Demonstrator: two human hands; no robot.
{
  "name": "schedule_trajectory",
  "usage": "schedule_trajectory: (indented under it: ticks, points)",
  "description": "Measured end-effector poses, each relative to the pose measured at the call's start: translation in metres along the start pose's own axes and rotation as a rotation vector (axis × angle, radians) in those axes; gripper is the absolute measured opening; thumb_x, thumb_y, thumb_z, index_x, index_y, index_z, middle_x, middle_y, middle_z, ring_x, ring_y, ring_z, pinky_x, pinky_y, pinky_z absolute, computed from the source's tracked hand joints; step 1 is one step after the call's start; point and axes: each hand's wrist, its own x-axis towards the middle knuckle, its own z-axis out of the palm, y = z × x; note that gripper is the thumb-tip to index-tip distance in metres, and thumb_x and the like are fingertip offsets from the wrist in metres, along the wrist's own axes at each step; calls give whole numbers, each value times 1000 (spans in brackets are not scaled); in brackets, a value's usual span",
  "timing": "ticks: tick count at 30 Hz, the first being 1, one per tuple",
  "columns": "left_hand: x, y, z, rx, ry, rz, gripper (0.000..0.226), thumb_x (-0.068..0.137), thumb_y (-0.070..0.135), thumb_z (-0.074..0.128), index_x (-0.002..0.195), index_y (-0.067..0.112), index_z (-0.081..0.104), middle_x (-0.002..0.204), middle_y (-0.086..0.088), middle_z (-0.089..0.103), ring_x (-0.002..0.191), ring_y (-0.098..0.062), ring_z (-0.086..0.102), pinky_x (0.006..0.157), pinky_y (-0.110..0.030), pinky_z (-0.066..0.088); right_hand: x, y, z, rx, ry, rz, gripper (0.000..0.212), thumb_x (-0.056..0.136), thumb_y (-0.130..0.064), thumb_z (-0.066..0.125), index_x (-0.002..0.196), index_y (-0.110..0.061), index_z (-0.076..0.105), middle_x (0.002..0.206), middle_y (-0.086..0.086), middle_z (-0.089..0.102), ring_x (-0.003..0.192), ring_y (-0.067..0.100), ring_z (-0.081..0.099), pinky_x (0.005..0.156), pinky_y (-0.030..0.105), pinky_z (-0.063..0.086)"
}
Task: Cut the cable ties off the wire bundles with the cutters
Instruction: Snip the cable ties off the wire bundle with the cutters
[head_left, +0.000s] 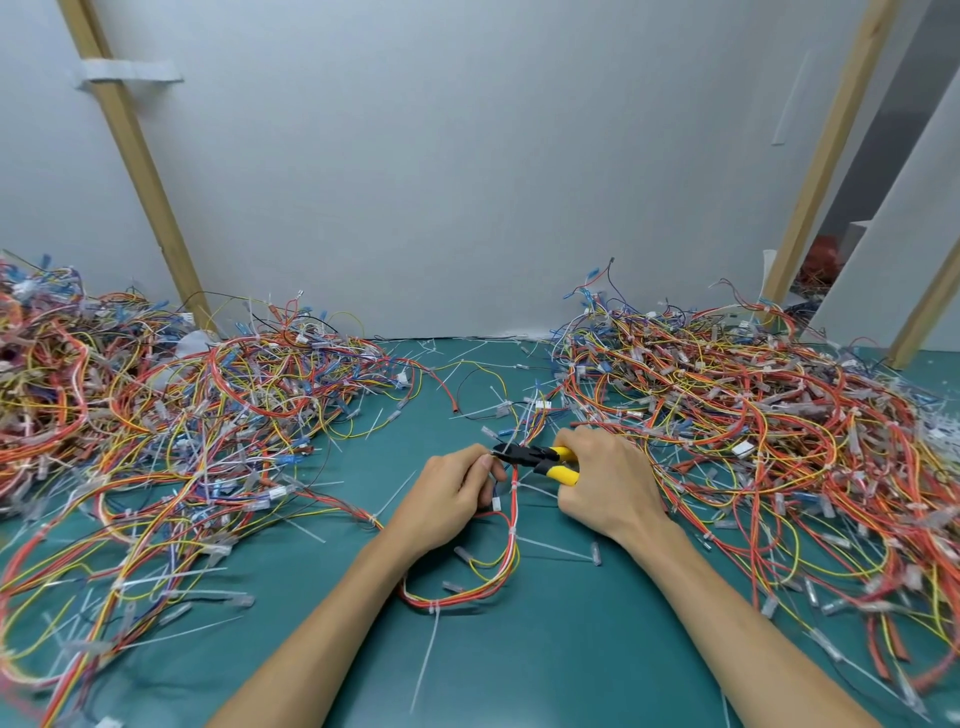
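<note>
green matting (571, 654) covers the bench below a pale wall (467, 156), with a left heap (171, 415) of tangled wires and a right heap (753, 431) on either side. between them lies a red and yellow wire bundle (511, 566), looping toward the near edge. the left hand (447, 499) pinches it close to a white cable tie (513, 486), just beside the black tip of the cutters (540, 458), whose yellow handles the right hand (608, 483) grips

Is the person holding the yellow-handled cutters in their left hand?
No, the right hand grips the cutters; the left hand holds the wire bundle.
</note>
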Motion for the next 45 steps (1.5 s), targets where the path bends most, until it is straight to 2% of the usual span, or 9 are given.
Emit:
schedule_trajectory:
  ticks: [6,11,18,25,38,45]
  points:
    - [0,1,0,5,2,1,31,104,14,37,86,17,61,56,11,55,56,-4,50,60,-12,37,0,1,0,-17,-9,1,25,63,-26,60,87,-23,57,76,-7,48,73,19,44,65,29,30]
    - [0,1,0,6,-2,-3,31,104,14,37,86,17,62,57,10,55,56,-4,50,59,-12,36,0,-1,-2,-16,-21,10,20,63,-24,64,77,-25,50,69,-7,47,69,20,44,62,28,27]
    - [0,1,0,10,-6,-2,31,104,14,37,86,17,62,58,9,56,57,-4,51,60,-13,37,0,-1,-2,-27,-37,39,15,60,-23,60,66,-24,45,61,-7,49,63,21,47,55,27,26]
    - [0,2,0,23,-3,5,30,103,14,39,86,15,63,57,10,55,54,-5,49,58,-13,35,2,0,-1,-52,-58,40,15,60,-29,57,74,-24,57,64,-5,58,64,22,53,54,26,31]
    - [0,1,-1,18,-11,6,31,103,16,39,84,16,62,56,11,55,55,-4,50,58,-13,36,2,-2,-2,-55,-61,52,17,58,-27,57,74,-24,58,58,-5,54,60,24,52,48,23,22]
    - [0,1,-2,4,-20,0,31,103,16,39,84,16,63,57,12,56,55,-3,51,58,-13,36,2,-3,-3,-35,-85,72,14,59,-26,59,73,-22,58,55,-5,52,58,23,50,48,24,25]
